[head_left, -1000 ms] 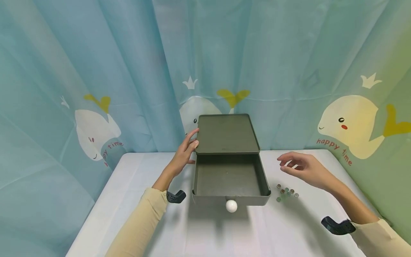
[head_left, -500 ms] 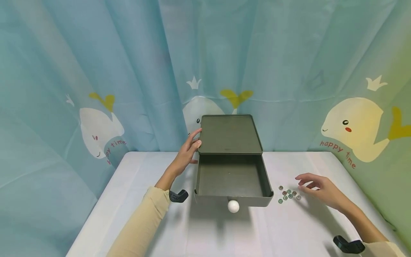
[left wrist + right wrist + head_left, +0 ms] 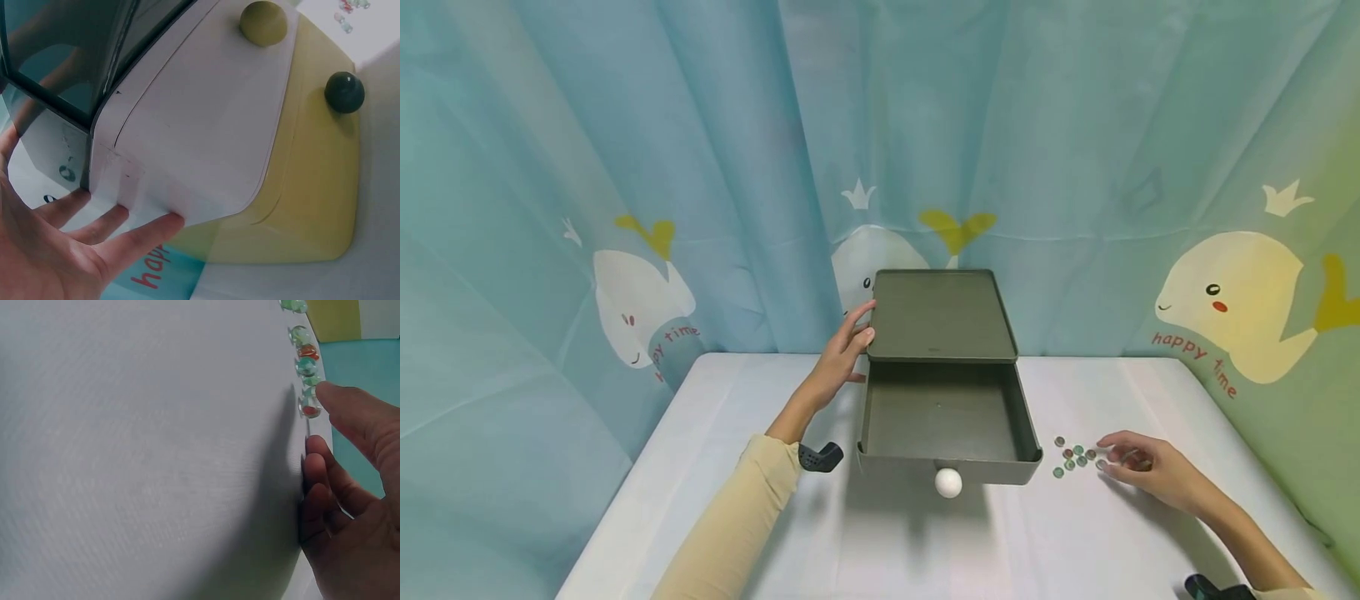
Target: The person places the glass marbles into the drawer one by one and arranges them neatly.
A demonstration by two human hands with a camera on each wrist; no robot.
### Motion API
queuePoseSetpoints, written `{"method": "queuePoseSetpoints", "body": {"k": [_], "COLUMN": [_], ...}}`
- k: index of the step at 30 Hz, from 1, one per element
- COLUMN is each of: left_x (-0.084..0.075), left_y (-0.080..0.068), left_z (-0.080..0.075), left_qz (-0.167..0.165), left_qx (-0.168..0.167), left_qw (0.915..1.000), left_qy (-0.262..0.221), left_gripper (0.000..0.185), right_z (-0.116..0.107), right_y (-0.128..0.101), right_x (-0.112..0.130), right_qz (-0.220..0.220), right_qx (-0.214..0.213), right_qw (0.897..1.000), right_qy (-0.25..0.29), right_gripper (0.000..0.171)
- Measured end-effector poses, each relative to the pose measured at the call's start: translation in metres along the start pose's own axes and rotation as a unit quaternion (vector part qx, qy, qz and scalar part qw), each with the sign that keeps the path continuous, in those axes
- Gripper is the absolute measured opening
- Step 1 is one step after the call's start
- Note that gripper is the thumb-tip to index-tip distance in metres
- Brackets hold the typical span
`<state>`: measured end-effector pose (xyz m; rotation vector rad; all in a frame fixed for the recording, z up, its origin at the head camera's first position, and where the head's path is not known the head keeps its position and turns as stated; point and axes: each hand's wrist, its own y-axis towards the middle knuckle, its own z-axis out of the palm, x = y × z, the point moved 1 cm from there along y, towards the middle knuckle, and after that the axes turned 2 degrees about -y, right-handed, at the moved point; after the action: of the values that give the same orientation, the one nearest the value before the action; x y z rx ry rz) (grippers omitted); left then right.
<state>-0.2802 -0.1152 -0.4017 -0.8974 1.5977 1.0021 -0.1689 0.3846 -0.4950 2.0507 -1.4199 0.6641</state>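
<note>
Fingers (image 3: 1111, 451) of our right hand (image 3: 1150, 475) curl loosely at the marbles (image 3: 1073, 457) near the bench's right edge, touching the nearest, none yet pinched. Our left hand (image 3: 838, 357), fingers straight, steadies the box (image 3: 942, 312) at the back edge, drawer (image 3: 947, 417) open. We judge picking up is beginning; next needs a firm pinch.

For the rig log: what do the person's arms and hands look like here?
Both hands, left hand and right hand, are bare: no gloves, no rings seen. Long pale yellow sleeves cover the arms. A dark curved mount sits at each wrist.
</note>
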Motion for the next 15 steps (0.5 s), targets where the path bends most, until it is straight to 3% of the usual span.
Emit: {"method": "queuePoseSetpoints", "body": {"k": [15], "left_x": [0.0016], "left_y": [0.0005], "left_z": [-0.0002], "left_qz": [0.000], "left_qx": [0.001], "left_qw": [1.0000], "left_qy": [-0.007], "left_gripper": [0.059], "right_z": [0.0073], "right_y": [-0.0016], "right_x": [0.0005], "right_qz": [0.022], "right_qx": [-0.012], "right_qw": [0.999], "right_qy": [-0.021], "right_gripper": [0.017]}}
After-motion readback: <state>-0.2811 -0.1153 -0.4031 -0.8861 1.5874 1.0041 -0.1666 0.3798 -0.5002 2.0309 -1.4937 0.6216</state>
